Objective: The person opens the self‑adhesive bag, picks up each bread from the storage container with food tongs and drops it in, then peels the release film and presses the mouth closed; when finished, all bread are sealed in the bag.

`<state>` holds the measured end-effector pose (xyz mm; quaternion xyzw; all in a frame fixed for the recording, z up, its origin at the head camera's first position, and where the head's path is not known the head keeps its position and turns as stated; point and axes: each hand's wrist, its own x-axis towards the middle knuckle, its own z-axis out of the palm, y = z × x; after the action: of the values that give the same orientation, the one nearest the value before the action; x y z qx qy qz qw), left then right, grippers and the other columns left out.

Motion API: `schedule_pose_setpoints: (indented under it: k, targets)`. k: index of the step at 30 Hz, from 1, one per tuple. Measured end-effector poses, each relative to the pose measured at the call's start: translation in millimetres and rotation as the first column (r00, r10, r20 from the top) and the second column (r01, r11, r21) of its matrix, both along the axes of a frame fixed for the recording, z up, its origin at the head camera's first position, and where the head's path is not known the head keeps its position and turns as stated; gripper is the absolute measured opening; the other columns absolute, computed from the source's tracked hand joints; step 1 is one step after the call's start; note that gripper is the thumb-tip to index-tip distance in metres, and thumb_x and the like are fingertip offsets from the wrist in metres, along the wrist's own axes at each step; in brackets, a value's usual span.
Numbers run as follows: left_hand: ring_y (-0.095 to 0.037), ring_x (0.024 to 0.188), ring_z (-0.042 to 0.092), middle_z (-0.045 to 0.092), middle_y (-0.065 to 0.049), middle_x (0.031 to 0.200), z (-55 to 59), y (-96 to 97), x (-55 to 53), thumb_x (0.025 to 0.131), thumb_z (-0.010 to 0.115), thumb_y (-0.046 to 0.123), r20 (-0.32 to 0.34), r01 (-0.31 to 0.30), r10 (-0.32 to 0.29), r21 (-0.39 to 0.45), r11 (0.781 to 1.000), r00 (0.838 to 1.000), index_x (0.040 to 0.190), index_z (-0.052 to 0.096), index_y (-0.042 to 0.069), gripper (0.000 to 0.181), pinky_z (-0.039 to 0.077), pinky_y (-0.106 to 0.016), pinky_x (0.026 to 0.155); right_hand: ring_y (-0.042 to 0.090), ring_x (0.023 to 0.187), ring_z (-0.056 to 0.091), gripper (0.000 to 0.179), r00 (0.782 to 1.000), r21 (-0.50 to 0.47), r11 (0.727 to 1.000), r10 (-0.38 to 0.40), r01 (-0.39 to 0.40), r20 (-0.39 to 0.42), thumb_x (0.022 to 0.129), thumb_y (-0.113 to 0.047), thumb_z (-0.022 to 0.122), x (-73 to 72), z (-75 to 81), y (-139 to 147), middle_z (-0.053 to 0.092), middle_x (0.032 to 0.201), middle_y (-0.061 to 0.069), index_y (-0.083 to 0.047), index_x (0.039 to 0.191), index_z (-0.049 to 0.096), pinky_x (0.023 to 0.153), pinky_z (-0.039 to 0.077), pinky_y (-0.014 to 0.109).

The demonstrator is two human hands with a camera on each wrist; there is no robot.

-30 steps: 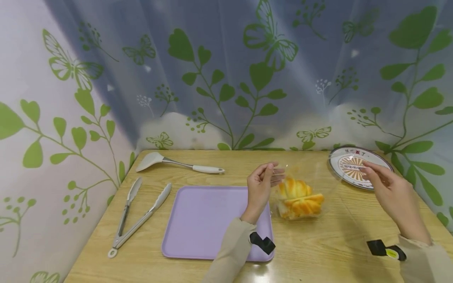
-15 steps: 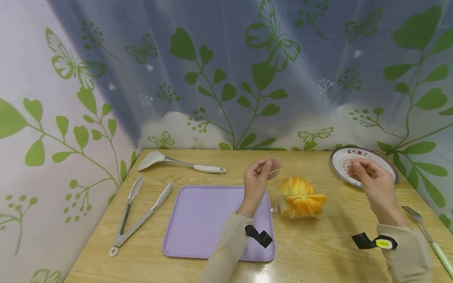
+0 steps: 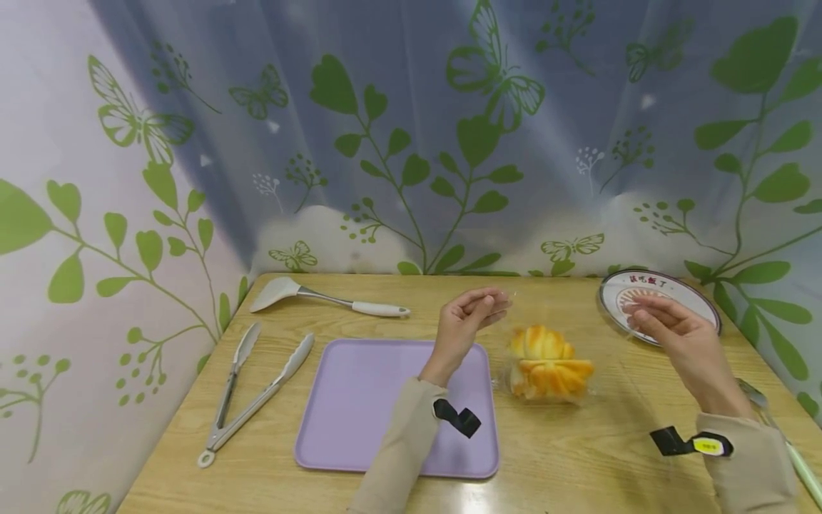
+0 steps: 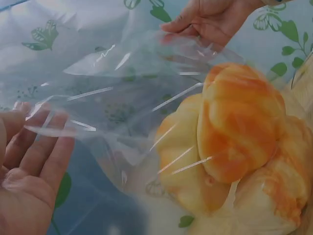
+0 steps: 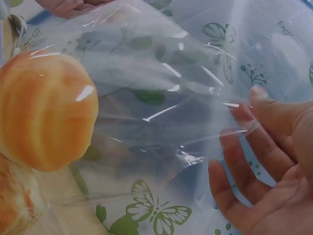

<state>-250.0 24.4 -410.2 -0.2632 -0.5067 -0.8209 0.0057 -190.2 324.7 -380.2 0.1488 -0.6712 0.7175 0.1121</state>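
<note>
A clear plastic bag (image 5: 161,117) with several golden bread rolls (image 3: 552,368) in its lower part is spread between both hands. My left hand (image 3: 457,332) pinches one side of its upper edge between thumb and fingers, above the purple tray's right corner. The opposite side is held by my right hand (image 3: 693,350), in front of the plate. In the right wrist view, that thumb and forefinger grip the film while the other fingers (image 5: 234,161) spread loosely. From the left wrist, the rolls (image 4: 239,122) appear bunched at the bag's bottom, with slack film above them.
A purple tray (image 3: 359,407) lies left of the bread. Metal tongs (image 3: 247,421) stand spread at the left, and a white-headed ladle (image 3: 279,293) lies behind. A patterned plate (image 3: 693,303) is at the back right, a green-handled fork (image 3: 799,467) at the right edge.
My left hand has shifted slightly left, still holding the film. The right hand came inward, then eased a little outward. The fork has come into view beside the right sleeve.
</note>
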Motion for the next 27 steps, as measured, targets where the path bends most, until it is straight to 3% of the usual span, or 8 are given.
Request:
schedule_pose_setpoints:
  k: [6, 10, 14, 16, 21, 23, 27]
  targets:
    - [-0.001, 0.098, 0.069, 0.054, -0.041, 0.122, 1.0, -4.7, 0.5, 0.096, 0.059, 0.005, -0.009, 0.042, -0.043, -0.088, 0.995, 0.999, 0.126, 0.048, -0.022, 0.042, 0.051, -0.047, 0.096, 0.002, 0.084, 0.066, 0.026, 1.000, -0.006, 1.000, -0.024, 0.024, -0.001, 0.096, 0.003, 0.055, -2.1, -1.3, -2.0, 0.074, 0.103, -0.010, -0.009, 0.112, 0.071, 0.075, 0.052, 0.011]
    - [0.001, 0.096, 0.069, 0.051, -0.045, 0.121, 4.6, -6.3, -1.4, 0.096, 0.055, -0.003, 0.000, 0.047, -0.048, -0.134, 0.990, 0.999, 0.122, 0.052, -0.023, 0.033, 0.052, -0.043, 0.095, 0.003, 0.086, 0.067, 0.027, 1.000, -0.126, 0.992, 0.004, -0.003, 0.005, 0.095, 0.007, 0.054, -3.0, -3.6, -1.5, 0.074, 0.102, -0.007, -0.007, 0.110, 0.071, 0.077, 0.054, 0.013]
    - [-0.001, 0.096, 0.069, 0.056, -0.041, 0.119, 8.6, -8.6, -5.8, 0.095, 0.055, -0.004, -0.019, 0.043, -0.048, -0.207, 0.977, 0.999, 0.115, 0.056, -0.023, 0.027, 0.055, -0.037, 0.091, 0.009, 0.094, 0.069, 0.032, 0.993, -0.293, 0.949, 0.112, -0.117, -0.035, 0.096, 0.012, 0.046, -4.9, -8.2, 0.6, 0.073, 0.105, 0.001, -0.001, 0.112, 0.070, 0.081, 0.055, 0.018]
    - [-0.010, 0.099, 0.070, 0.057, -0.040, 0.119, 10.2, -9.5, -8.1, 0.095, 0.054, -0.005, -0.031, 0.039, -0.049, -0.253, 0.967, 0.998, 0.112, 0.058, -0.022, 0.024, 0.056, -0.039, 0.090, 0.012, 0.095, 0.069, 0.034, 0.984, -0.348, 0.920, 0.167, -0.181, -0.070, 0.097, 0.014, 0.041, -5.9, -11.0, 2.1, 0.072, 0.107, 0.004, 0.002, 0.114, 0.069, 0.082, 0.055, 0.020]
    - [-0.038, 0.110, 0.065, 0.059, -0.037, 0.121, 13.4, -10.7, -12.6, 0.097, 0.050, -0.004, -0.002, 0.054, -0.057, -0.311, 0.949, 0.998, 0.107, 0.056, -0.021, 0.020, 0.055, -0.042, 0.092, 0.017, 0.096, 0.067, 0.039, 0.942, -0.358, 0.872, 0.289, -0.334, -0.174, 0.099, 0.015, 0.031, -10.1, -17.4, 7.8, 0.069, 0.109, 0.009, 0.008, 0.110, 0.068, 0.084, 0.055, 0.023]
    - [-0.036, 0.108, 0.067, 0.059, -0.037, 0.120, 14.4, -11.5, -13.4, 0.097, 0.048, -0.005, 0.020, 0.055, -0.051, -0.319, 0.946, 0.999, 0.106, 0.054, -0.021, 0.019, 0.056, -0.040, 0.091, 0.016, 0.100, 0.065, 0.042, 0.913, -0.307, 0.865, 0.338, -0.397, -0.228, 0.099, 0.016, 0.028, -12.8, -19.2, 10.1, 0.067, 0.110, 0.009, 0.007, 0.106, 0.068, 0.086, 0.054, 0.023]
    - [-0.016, 0.094, 0.071, 0.060, -0.039, 0.117, 15.4, -12.9, -14.5, 0.096, 0.047, -0.007, 0.050, 0.056, -0.042, -0.321, 0.945, 0.998, 0.103, 0.053, -0.021, 0.016, 0.056, -0.040, 0.090, 0.016, 0.108, 0.059, 0.043, 0.847, -0.203, 0.849, 0.404, -0.487, -0.346, 0.096, 0.021, 0.025, -18.8, -21.0, 12.4, 0.065, 0.112, 0.010, 0.009, 0.103, 0.065, 0.092, 0.051, 0.021]
